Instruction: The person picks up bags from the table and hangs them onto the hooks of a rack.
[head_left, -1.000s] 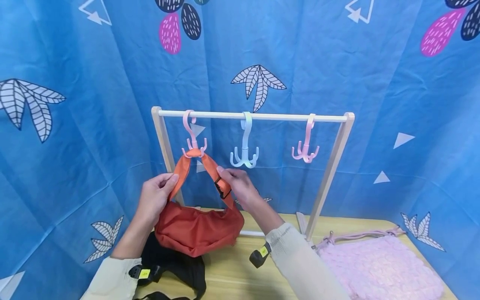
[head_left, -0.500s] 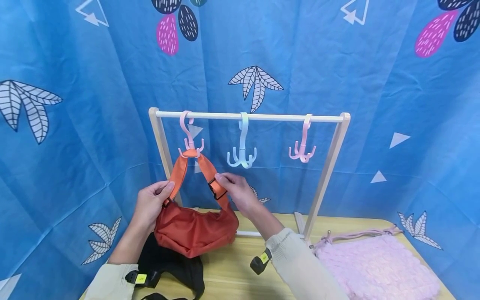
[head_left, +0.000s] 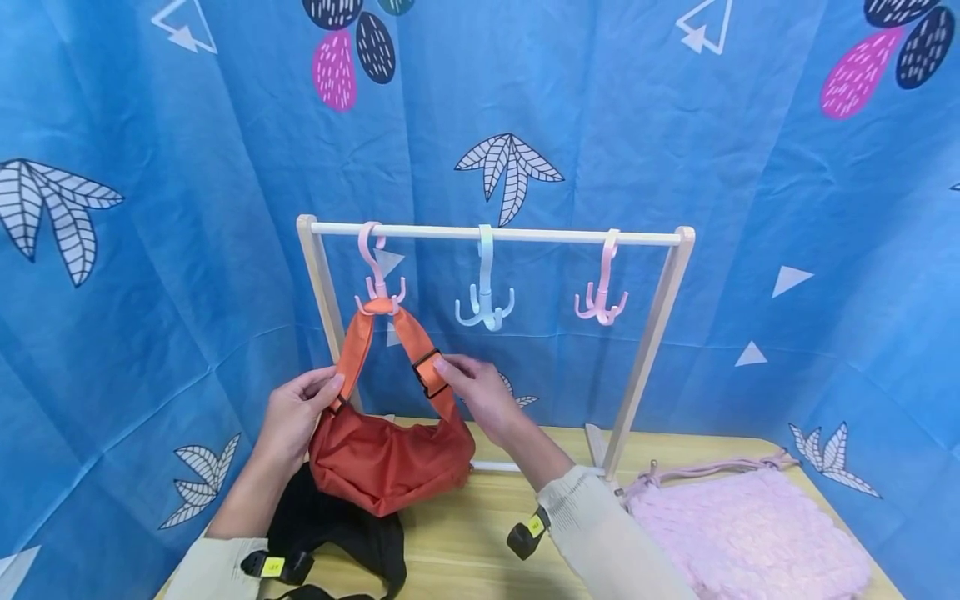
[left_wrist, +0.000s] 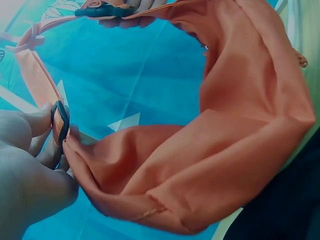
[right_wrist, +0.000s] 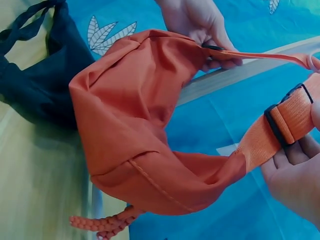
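A red-orange shoulder bag point(head_left: 390, 462) hangs by its strap point(head_left: 354, 350) from the lower prongs of the left pink hook point(head_left: 377, 271). My left hand point(head_left: 294, 417) pinches the strap's left side, beside a small black ring point(left_wrist: 60, 122) near the bag's body. On the other side, my right hand point(head_left: 486, 402) grips the strap at the black adjuster buckle point(head_left: 429, 372), thumb in front and fingers behind, as the right wrist view shows. The bag's body droops between both hands, and a braided orange cord point(right_wrist: 105, 224) dangles from it.
A light blue hook point(head_left: 485, 287) and another pink hook point(head_left: 603, 287) hang along the white rail point(head_left: 555, 236) of a wooden-sided rack point(head_left: 651, 358). A black bag point(head_left: 337, 525) lies on the table point(head_left: 480, 533) at left, a fluffy pink bag point(head_left: 750, 529) at right.
Both hands have come down slightly along the strap while holding it. The bag's strap stays on the left pink hook. The light blue hook has turned a little.
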